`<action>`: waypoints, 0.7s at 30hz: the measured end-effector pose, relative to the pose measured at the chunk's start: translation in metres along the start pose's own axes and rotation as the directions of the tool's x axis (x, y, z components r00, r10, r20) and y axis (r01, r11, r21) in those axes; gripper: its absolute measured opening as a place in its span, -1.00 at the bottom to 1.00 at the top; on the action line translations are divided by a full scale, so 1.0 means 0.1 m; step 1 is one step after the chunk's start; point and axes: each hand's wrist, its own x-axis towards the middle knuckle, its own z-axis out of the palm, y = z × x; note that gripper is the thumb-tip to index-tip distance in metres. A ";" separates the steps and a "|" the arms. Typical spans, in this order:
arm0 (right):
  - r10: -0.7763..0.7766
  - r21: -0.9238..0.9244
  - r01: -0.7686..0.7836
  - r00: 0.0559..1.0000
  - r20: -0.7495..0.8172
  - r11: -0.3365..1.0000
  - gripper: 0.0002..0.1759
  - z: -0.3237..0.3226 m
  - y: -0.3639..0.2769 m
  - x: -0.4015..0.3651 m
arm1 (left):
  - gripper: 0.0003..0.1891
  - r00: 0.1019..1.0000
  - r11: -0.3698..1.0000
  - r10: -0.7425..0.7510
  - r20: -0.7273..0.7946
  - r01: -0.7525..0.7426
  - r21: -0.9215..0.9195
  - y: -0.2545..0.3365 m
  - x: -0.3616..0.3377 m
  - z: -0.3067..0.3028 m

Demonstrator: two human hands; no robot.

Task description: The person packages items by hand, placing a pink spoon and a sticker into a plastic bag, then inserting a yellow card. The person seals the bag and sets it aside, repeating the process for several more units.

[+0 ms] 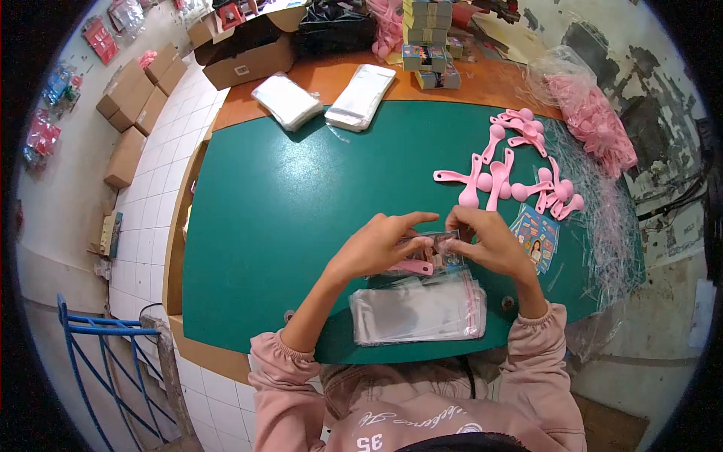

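Both hands meet over a small clear packet (449, 242) with a printed card inside, just above a stack of clear plastic bags (418, 310). My left hand (384, 245) has its index finger stretched out and its thumb at the packet's left part, beside a pink spoon handle (413, 267). My right hand (488, 239) is curled, with thumb and index finger pinched at the packet's upper right edge. Several pink spoons (497, 181) lie beyond my right hand. Printed cards (536, 239) are spread just right of it.
Two stacks of white packets (286, 102) lie at the back of the green table (263, 196). Bundled cards (431, 56) stand on the orange surface. A bag of pink spoons (591, 120) and loose plastic strips (602, 233) are at the right. A blue metal frame (105, 325) stands lower left.
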 end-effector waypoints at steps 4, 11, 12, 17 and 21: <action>-0.071 0.255 0.085 0.996 -0.062 0.963 -0.79 0.12 0.16 0.03 | -0.53 0.999 0.996 0.007 -0.042 -0.003 0.088 0.03 -0.04 -0.01; 0.156 0.403 -0.111 0.985 -0.080 0.908 -0.84 0.03 0.15 0.02 | -0.53 0.994 0.987 0.010 0.105 0.007 -0.163 -0.32 -0.24 -0.41; 0.206 0.515 -0.161 0.978 -0.030 0.842 -0.85 0.02 0.11 0.03 | -0.54 0.996 0.977 -0.003 0.090 0.023 -0.213 -0.33 -0.25 -0.44; 0.162 0.542 -0.156 0.986 0.037 0.825 -0.85 -0.07 0.20 0.01 | -0.50 0.993 0.927 -0.100 0.061 0.115 -0.356 -0.25 -0.25 -0.43; 0.183 0.458 -0.123 0.979 -0.089 0.881 -0.87 0.02 0.19 0.07 | -0.48 0.995 0.930 -0.045 0.093 0.076 -0.360 -0.28 -0.21 -0.36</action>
